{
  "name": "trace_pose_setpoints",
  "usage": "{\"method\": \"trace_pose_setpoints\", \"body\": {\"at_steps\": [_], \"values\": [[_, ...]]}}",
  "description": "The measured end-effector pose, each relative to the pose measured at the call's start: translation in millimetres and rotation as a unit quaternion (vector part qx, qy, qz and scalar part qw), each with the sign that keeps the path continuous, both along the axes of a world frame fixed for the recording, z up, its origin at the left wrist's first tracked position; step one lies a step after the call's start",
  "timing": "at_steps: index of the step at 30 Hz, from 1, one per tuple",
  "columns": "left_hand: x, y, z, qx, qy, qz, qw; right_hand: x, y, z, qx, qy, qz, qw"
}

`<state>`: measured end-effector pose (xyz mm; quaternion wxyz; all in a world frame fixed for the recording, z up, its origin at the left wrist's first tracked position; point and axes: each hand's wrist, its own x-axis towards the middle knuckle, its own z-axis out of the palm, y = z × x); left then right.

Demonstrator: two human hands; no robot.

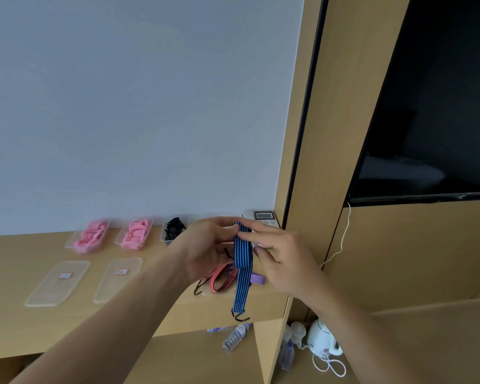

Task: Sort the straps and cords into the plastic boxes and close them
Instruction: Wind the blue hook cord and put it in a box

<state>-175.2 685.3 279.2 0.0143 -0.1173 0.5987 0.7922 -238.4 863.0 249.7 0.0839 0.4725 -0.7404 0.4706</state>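
Wooden table [17,314] against a pale wall: left hand [205,245] and right hand [277,259] pinch a folded blue cord [243,261] above the red cords [219,278]. Next, probably boxing it behind them.

two bare forearms; no sleeves, both hands [205,245] ungloved

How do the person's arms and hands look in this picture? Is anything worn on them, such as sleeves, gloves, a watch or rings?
Both forearms are bare as far as the picture shows; no sleeve reaches into view. The left hand and the right hand wear no gloves. No watch, bracelet or ring shows on the visible sides. The fingernails look short and unpainted, though the picture is somewhat blurred.
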Motion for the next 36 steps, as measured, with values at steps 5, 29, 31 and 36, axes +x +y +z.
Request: {"method": "trace_pose_setpoints", "body": {"at_steps": [5,29,31,36], "values": [[1,9,8,-0.057,0.06,0.04,0.996,3,-1,-4,-0.161,-0.197,0.008,0.967],[1,15,-5,-0.081,0.066,0.0,0.994,-5,1,14,-0.18,-0.398,0.054,0.898],[1,18,-7,-0.096,-0.001,-0.023,0.995,-7,1,16,-0.177,-0.365,0.032,0.914],[3,18,-5,-0.07,-0.053,-0.027,0.996,-12,3,11,-0.113,-0.231,-0.016,0.966]]}}
